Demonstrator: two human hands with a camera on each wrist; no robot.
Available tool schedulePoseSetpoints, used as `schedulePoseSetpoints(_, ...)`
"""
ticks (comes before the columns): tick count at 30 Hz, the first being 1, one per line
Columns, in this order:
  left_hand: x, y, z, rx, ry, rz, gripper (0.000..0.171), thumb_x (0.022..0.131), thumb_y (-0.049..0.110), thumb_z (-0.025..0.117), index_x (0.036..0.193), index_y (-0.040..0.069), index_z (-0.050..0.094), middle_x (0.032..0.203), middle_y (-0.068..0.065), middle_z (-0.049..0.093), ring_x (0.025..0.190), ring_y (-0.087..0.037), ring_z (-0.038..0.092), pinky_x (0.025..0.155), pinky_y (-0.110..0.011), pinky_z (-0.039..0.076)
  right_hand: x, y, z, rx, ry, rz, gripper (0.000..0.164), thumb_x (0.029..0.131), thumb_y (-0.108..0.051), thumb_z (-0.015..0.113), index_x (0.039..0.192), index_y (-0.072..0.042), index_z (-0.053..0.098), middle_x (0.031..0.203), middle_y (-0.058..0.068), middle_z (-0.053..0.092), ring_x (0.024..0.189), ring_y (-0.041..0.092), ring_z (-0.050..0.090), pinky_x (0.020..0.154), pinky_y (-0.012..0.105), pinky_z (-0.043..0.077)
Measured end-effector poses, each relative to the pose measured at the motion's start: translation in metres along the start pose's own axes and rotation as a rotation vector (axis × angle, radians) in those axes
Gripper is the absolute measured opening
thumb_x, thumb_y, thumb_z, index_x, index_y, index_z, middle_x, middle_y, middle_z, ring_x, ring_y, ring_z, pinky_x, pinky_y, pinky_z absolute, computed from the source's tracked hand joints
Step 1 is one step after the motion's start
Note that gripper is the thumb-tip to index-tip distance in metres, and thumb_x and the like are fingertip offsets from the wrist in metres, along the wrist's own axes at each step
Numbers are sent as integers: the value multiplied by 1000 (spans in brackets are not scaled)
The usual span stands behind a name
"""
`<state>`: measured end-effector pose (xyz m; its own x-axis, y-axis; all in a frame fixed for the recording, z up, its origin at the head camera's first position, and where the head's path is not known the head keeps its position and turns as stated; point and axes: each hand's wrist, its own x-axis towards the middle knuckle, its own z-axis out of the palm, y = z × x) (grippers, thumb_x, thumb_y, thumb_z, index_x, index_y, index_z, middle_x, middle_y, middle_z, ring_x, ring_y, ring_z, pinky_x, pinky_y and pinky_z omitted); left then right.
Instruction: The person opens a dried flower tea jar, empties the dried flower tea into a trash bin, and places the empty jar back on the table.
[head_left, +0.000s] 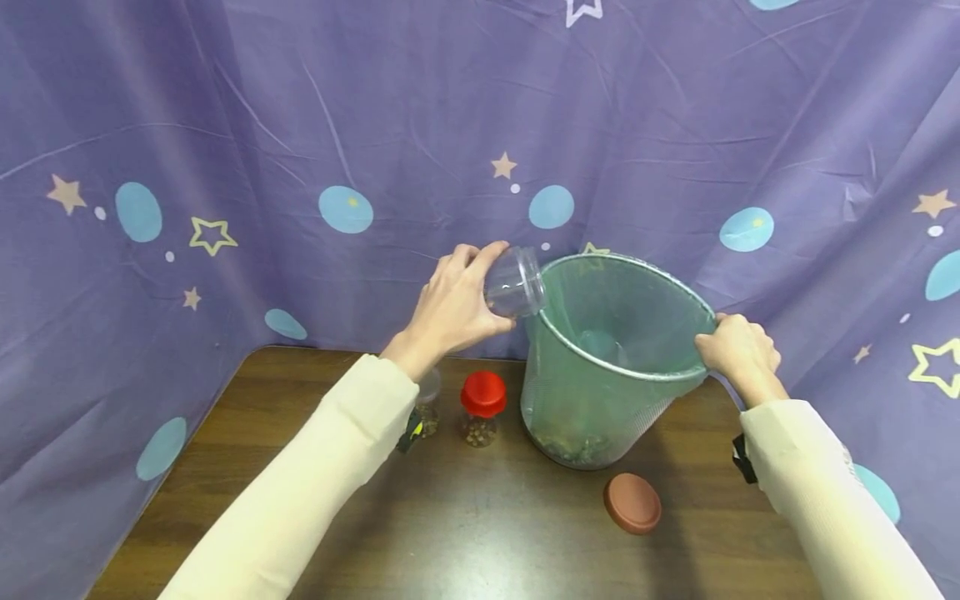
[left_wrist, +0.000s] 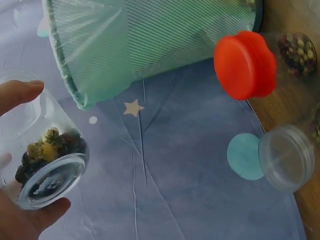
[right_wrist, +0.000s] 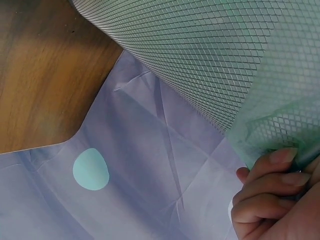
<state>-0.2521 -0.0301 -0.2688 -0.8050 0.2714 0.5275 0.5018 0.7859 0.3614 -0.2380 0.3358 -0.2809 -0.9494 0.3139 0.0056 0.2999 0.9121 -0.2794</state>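
Holds a clear, colourless, round-walled jar (head_left: 513,285) in the left hand (head_left: 453,304), with fingers clamped around the wall. Tips the jar nearly onto its side, lidless mouth facing the left part of a silvery rim (head_left: 637,377); cannot tell contact from a slight gap there. Shows, in the left wrist view, dried yellow and dark flower buds (left_wrist: 45,152) lying near the jar's base, away from the mouth. Grips the opposite part of the rim with the right hand (head_left: 738,348), fingers curled over the edge of a tall, round mesh bin (right_wrist: 200,55) and its translucent green plastic liner (head_left: 570,367). On the wooden table (head_left: 472,533), left of the bin: a transparent jar with a red scalloped lid (head_left: 483,396). In front of the bin: a flat, round, reddish-brown lid (head_left: 632,503).

Could scatter buds onto the table by upending with the mouth short of the rim. Could lose the jar into the bin through a loosened hold on smooth walls. Could tip the bin, or drag the liner off the rim, by pulling too hard with the right hand.
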Motion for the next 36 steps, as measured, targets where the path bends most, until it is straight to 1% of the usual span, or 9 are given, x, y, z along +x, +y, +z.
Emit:
schedulePoseSetpoints(7, 4, 3, 3, 55, 6, 89, 90, 65, 30, 85, 145, 25, 44, 130, -12, 53, 118, -39, 54, 81, -54, 58, 0, 0, -1, 1, 5, -4, 43, 83, -23, 43, 117, 0, 56, 122, 41, 52, 108, 61, 51, 73, 61, 45)
schedulePoseSetpoints(9, 6, 6, 4, 78, -1, 109, 91, 65, 29, 85, 145, 21, 42, 132, -12, 53, 120, -39, 52, 83, -52, 58, 0, 0, -1, -2, 7, -5, 45, 83, -23, 43, 119, 0, 56, 122, 41, 52, 109, 62, 51, 74, 61, 45)
schedulePoseSetpoints(15, 13, 12, 6, 126, -14, 130, 88, 65, 26, 84, 141, 6, 42, 136, -12, 55, 123, -38, 51, 95, -48, 55, 2, 2, 1, -6, 0, -2, 49, 83, -24, 43, 125, -1, 55, 123, 41, 51, 109, 62, 51, 74, 61, 45)
schedulePoseSetpoints(17, 15, 13, 5, 148, 1, 154, 84, 66, 24, 83, 138, 6, 45, 134, -11, 56, 122, -38, 52, 93, -47, 55, 2, 2, 1, -3, -10, -1, 54, 83, -24, 43, 132, -2, 52, 126, 42, 49, 111, 62, 50, 76, 62, 45)
schedulePoseSetpoints(22, 16, 13, 5, 213, 31, 228, 77, 67, 22, 80, 136, 8, 49, 130, -11, 57, 118, -37, 55, 90, -47, 57, 2, 1, 0, 2, -18, -4, 60, 83, -23, 42, 139, -1, 48, 128, 43, 47, 113, 62, 48, 79, 64, 44)
schedulePoseSetpoints(25, 16, 14, 6, 231, 24, 232, 77, 67, 22, 80, 137, 10, 49, 131, -14, 56, 120, -38, 54, 91, -47, 57, 2, 1, 0, 3, -5, -19, 50, 83, -23, 42, 126, -1, 55, 124, 41, 51, 110, 62, 50, 76, 63, 45)
schedulePoseSetpoints(28, 17, 16, 6, 234, 6, 222, 78, 68, 22, 79, 138, 13, 48, 133, -17, 53, 124, -39, 52, 92, -48, 56, 2, 1, 1, 2, 5, -31, 39, 83, -22, 43, 113, -1, 57, 120, 40, 53, 108, 61, 51, 73, 62, 46)
schedulePoseSetpoints(32, 18, 18, 8, 239, 6, 231, 77, 68, 21, 78, 138, 14, 47, 132, -20, 50, 124, -39, 51, 90, -48, 56, 2, 1, 0, 0, 3, -30, 36, 83, -22, 43, 109, -1, 57, 120, 40, 53, 108, 61, 51, 72, 61, 46)
schedulePoseSetpoints(36, 20, 19, 10, 242, 33, 259, 75, 68, 21, 79, 137, 15, 48, 131, -22, 50, 123, -39, 52, 89, -47, 57, 2, 2, 0, -1, 1, -28, 33, 83, -23, 44, 105, -2, 57, 118, 39, 54, 107, 60, 51, 71, 60, 46)
